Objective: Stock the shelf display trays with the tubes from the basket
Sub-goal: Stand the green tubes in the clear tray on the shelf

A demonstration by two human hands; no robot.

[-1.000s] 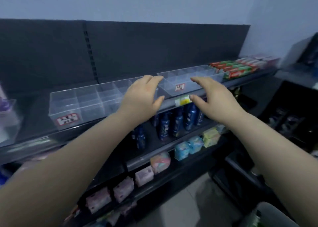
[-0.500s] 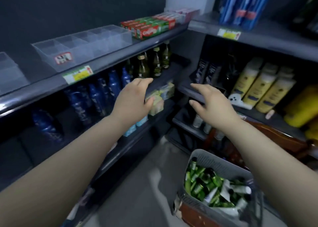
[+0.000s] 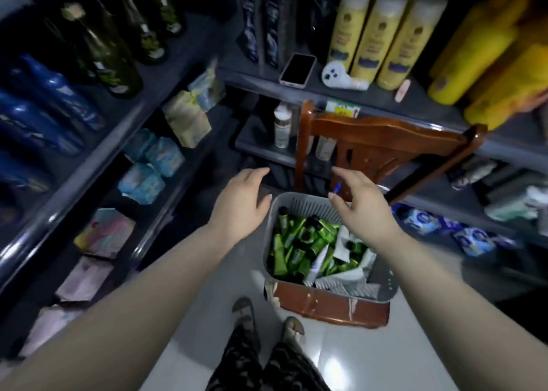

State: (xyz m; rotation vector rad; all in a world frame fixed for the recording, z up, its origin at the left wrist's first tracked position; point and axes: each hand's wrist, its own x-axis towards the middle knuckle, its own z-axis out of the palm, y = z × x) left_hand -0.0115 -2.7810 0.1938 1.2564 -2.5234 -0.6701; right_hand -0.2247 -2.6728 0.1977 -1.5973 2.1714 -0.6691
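The basket (image 3: 299,205) is grey plastic, dull, with rows of tiny holes in its wall. The green tubes (image 3: 296,242) are shiny like foil and have black caps. The white tubes (image 3: 345,249) look smooth and less shiny. The chair (image 3: 385,135) is brown wood with a glossy coat. The floor (image 3: 350,361) is white, smooth and so shiny that it shows bright spots of light. The shelves (image 3: 323,88) look like dark painted metal, smooth and dull. The green bottles (image 3: 109,55) look like shiny glass. The yellow bottles (image 3: 367,34) look like smooth plastic. The phone (image 3: 297,69) has a glossy black front. The trousers (image 3: 267,367) are patterned cloth.
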